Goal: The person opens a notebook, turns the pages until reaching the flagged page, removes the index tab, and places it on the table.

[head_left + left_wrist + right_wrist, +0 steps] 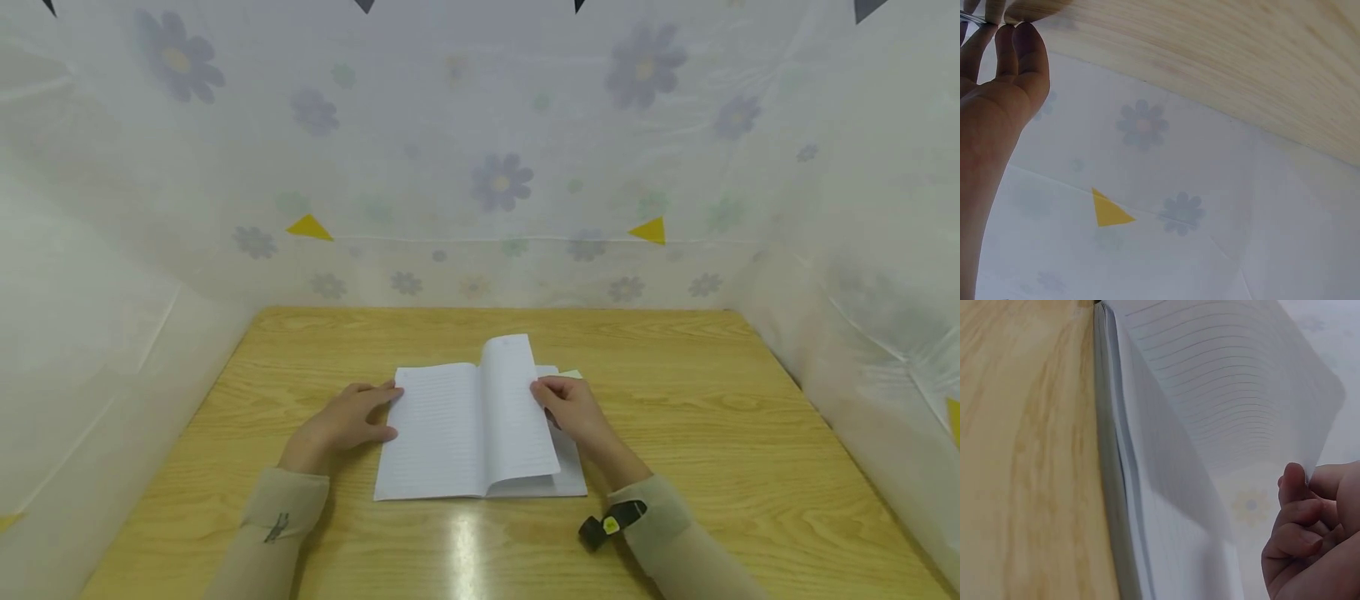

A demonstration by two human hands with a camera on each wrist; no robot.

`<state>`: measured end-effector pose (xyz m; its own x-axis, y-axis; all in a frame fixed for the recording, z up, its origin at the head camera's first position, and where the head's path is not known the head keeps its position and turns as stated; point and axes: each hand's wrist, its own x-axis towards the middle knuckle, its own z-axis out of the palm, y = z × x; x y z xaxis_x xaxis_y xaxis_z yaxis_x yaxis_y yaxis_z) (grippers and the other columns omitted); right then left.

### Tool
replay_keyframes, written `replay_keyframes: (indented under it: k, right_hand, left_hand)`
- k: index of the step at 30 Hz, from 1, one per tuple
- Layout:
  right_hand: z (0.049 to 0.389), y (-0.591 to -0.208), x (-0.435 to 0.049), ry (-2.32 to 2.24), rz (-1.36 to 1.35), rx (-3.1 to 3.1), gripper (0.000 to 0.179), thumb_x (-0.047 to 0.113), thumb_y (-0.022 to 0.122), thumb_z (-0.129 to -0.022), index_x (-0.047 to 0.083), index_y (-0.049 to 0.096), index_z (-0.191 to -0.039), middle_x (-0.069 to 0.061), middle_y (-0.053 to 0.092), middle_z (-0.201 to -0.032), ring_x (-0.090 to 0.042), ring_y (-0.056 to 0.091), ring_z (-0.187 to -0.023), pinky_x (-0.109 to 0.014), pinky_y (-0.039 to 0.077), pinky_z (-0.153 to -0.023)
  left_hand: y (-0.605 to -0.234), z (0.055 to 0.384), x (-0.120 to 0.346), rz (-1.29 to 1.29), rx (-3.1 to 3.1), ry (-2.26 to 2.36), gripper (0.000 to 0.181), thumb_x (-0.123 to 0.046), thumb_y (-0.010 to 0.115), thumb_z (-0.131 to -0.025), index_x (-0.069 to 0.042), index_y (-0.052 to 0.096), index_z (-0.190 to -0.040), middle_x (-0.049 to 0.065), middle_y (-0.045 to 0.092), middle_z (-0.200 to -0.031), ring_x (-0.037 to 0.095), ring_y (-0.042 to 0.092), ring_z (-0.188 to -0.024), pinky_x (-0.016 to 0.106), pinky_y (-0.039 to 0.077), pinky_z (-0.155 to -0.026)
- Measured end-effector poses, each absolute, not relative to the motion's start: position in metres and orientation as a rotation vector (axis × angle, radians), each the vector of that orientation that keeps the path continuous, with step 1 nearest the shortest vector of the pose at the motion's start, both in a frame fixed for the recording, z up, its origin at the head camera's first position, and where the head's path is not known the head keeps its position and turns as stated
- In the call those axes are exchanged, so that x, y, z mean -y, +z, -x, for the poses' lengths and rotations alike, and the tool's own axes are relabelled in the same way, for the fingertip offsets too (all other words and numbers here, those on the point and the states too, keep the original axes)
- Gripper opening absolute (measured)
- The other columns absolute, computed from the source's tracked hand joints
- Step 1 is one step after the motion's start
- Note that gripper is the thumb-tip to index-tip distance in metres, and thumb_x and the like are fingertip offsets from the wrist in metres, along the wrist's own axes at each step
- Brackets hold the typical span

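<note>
An open notebook (pixel 435 433) with lined white pages lies on the table. One of its leaves (pixel 517 417) stands raised and curves up from the spine on the right half. My right hand (pixel 573 408) pinches the outer edge of that leaf between thumb and forefinger. In the right wrist view the page (pixel 1210 381) bends upward toward the hand (pixel 1316 531), whose other fingers are curled in. At the notebook's left edge rests my left hand (pixel 345 421), thumb and fingers spread apart with their tips on the border. The left wrist view shows this hand (pixel 1004 87) only at its corner.
The notebook sits mid-way on a wood-grain table (pixel 300 350). Pale flowered sheeting (pixel 420 150) encloses the back and both sides, with yellow triangles (pixel 309 228) on it. A black strap (pixel 615 521) circles the right wrist. A pale green corner (pixel 572 374) shows behind the right hand.
</note>
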<state>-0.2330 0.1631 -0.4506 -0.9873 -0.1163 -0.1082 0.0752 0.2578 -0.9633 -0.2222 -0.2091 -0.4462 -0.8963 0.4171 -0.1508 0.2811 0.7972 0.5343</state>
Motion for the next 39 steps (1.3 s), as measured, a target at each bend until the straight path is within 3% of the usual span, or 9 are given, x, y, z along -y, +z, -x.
replay_keyframes:
  k: [11,22,39]
  right_hand:
    - [0.235,-0.449,-0.151,-1.867,0.066,-2.37,0.026,0.021,0.067,-0.096,0.002,0.071,-0.114,-0.007,0.067,-0.09,-0.013,0.053,-0.072,-0.021,0.046,-0.059]
    - [0.232,-0.448,-0.137,-1.9,0.097,-2.382,0.023,0.015,0.068,-0.095,-0.001,0.071,-0.111,-0.009,0.069,-0.094,-0.016,0.059,-0.081,-0.023,0.052,-0.066]
    - [0.23,-0.454,-0.114,-1.873,0.212,-2.38,0.018,0.016,0.07,-0.094,0.003,0.074,-0.105,-0.005,0.065,-0.08,-0.011,0.051,-0.063,-0.02,0.044,-0.053]
  left_hand:
    - [-0.447,0.222,0.208,-0.539,-2.736,0.733,0.068,-0.027,0.073,-0.091,-0.011,0.044,-0.15,0.012,0.031,-0.158,0.043,0.029,-0.138,0.06,0.031,-0.108]
    - [-0.45,0.224,0.209,-0.546,-2.742,0.725,0.068,-0.027,0.073,-0.091,-0.012,0.044,-0.15,0.012,0.032,-0.158,0.042,0.03,-0.138,0.06,0.032,-0.107]
    - [-0.451,0.226,0.21,-0.536,-2.738,0.708,0.069,-0.03,0.072,-0.091,-0.014,0.042,-0.151,0.011,0.032,-0.158,0.043,0.029,-0.139,0.063,0.031,-0.107]
